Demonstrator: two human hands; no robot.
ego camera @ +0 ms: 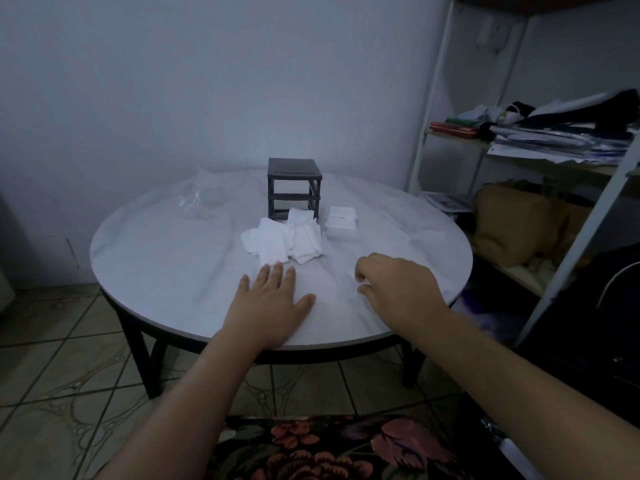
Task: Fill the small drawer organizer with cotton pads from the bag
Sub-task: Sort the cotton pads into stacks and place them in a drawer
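The small dark drawer organizer point(294, 188) stands at the back middle of the round table; its two slots look hollow. A loose heap of white cotton pads point(287, 239) lies right in front of it. A neater stack of pads point(341, 220) sits to its right. The crumpled clear bag point(202, 195) lies at the back left. My left hand point(270, 303) rests flat on the table just short of the heap, fingers spread, holding nothing. My right hand point(394, 285) hovers near the right front edge with fingers curled around a faint, see-through shape; what it is I cannot make out.
The round white marble-look table point(166, 271) has dark legs and stands on a tiled floor. A white metal shelf point(554, 140) with papers, cloth and a brown bag stands close on the right. Flowered fabric lies below me.
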